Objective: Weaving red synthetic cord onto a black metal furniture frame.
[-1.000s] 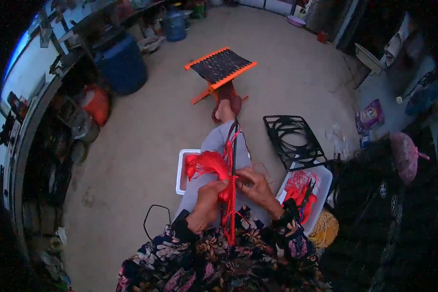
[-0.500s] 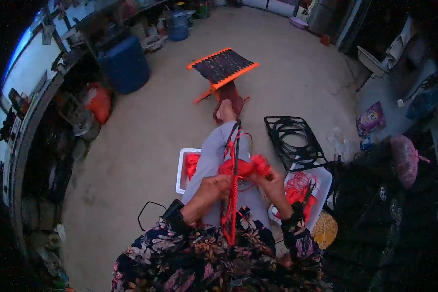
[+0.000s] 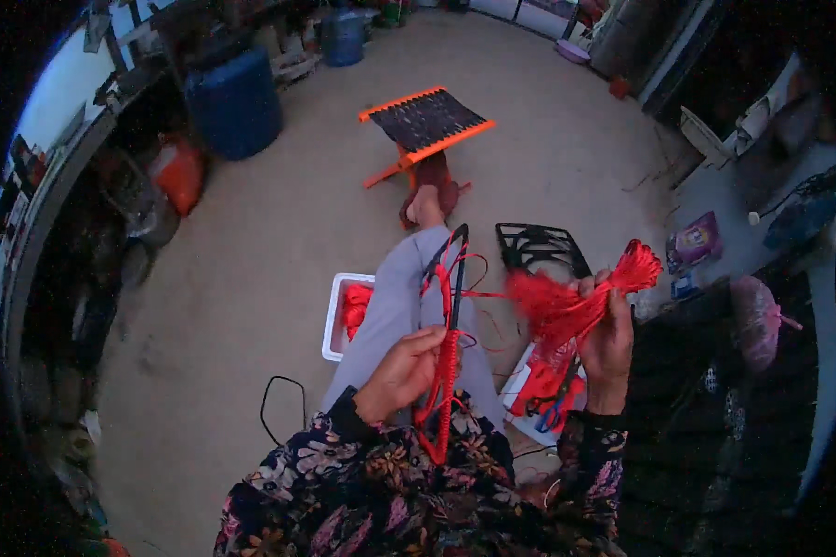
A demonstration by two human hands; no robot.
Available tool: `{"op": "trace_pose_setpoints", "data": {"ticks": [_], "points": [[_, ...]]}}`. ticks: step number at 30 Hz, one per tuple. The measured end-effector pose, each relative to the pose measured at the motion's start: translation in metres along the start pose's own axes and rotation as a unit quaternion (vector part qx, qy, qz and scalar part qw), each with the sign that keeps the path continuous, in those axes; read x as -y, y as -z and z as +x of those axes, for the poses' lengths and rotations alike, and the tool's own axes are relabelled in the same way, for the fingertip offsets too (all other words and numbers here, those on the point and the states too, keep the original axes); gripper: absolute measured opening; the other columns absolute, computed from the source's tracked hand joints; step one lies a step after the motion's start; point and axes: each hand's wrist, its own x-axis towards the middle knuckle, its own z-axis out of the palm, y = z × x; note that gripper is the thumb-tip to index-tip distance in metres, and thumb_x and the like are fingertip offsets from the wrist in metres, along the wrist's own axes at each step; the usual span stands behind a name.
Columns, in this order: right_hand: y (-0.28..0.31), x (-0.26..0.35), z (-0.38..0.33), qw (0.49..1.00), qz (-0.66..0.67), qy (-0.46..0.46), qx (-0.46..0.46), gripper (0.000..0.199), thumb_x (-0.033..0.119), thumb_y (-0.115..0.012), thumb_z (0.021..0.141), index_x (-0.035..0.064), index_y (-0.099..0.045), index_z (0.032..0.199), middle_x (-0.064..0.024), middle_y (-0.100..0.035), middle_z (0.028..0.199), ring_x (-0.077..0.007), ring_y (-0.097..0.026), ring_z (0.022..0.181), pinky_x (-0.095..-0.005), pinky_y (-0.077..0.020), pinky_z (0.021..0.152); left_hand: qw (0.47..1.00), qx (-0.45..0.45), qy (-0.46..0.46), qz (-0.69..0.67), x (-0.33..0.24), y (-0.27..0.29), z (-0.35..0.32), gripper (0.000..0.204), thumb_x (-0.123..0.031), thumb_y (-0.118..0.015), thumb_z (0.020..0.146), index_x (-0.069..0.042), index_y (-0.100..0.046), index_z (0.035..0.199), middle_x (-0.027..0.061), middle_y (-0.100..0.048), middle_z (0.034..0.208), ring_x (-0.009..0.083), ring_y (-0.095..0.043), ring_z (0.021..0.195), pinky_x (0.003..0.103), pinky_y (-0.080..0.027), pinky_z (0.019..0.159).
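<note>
While both hands work over the lap, each has red cord in its grasp.

Left fingers: the left hand point(image 3: 401, 371) is curled around a dark upright bar wound with red cord point(image 3: 448, 357), fingers closed on it near its middle.

Right fingers: the right hand point(image 3: 608, 339) is clenched on a bundle of red threads point(image 3: 576, 302), raised beside the right knee; the bundle's frayed ends fan out above the fist toward the upper right.

Link: 1 thin red strand runs from the bar across to the bundle.

Bar: its top reaches past the knee of the grey trouser leg point(image 3: 404, 297), and its lower end meets the flowered sleeves at the lap.

White tub, left of the leg: the white rectangular tub point(image 3: 334, 320) sits on the floor touching the leg's left side and holds more red cord.

White tray, right of the leg: a second white tray point(image 3: 522, 408) lies under the right forearm, filled with red material; blue-handled scissors seem to lie in it, though that is hard to tell.

Floor ahead: a black wire rack point(image 3: 539, 249) lies just beyond the bundle; an orange-framed folding stool point(image 3: 425, 121) stands past the foot.

Edges: a blue barrel point(image 3: 234, 104) and cluttered shelving line the left; dark clutter crowds the right.

Open room: bare concrete floor point(image 3: 241, 278) spreads wide to the left of the leg, with a black cable loop point(image 3: 280, 404) near the left elbow.
</note>
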Motion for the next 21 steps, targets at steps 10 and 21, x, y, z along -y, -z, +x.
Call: {"op": "trace_pose_setpoints", "data": {"ticks": [10, 21], "points": [[0.0, -0.022, 0.001, 0.996, -0.026, -0.055, -0.07, 0.014, 0.015, -0.059, 0.086, 0.0098, -0.047, 0.088, 0.003, -0.037, 0.063, -0.0117, -0.043, 0.061, -0.0308, -0.0446, 0.067, 1.0, -0.015, -0.021, 0.002, 0.002, 0.001, 0.005, 0.021, -0.017, -0.049, 0.094, -0.002, -0.054, 0.108, 0.0101, -0.062, 0.093, 0.0204, -0.061, 0.085, 0.035, -0.049, 0.078], [-0.001, -0.086, -0.001, 0.972, 0.067, -0.188, -0.124, 0.026, 0.016, -0.059, 0.086, 0.0149, -0.04, 0.068, 0.0054, -0.034, 0.056, -0.0075, -0.037, 0.049, -0.0255, -0.035, 0.049, 0.977, -0.128, -0.126, 0.119, -0.034, -0.001, 0.036, 0.042, -0.016, -0.055, 0.09, -0.003, -0.045, 0.128, 0.0049, -0.06, 0.107, 0.017, -0.057, 0.097, 0.034, -0.044, 0.087]]}}
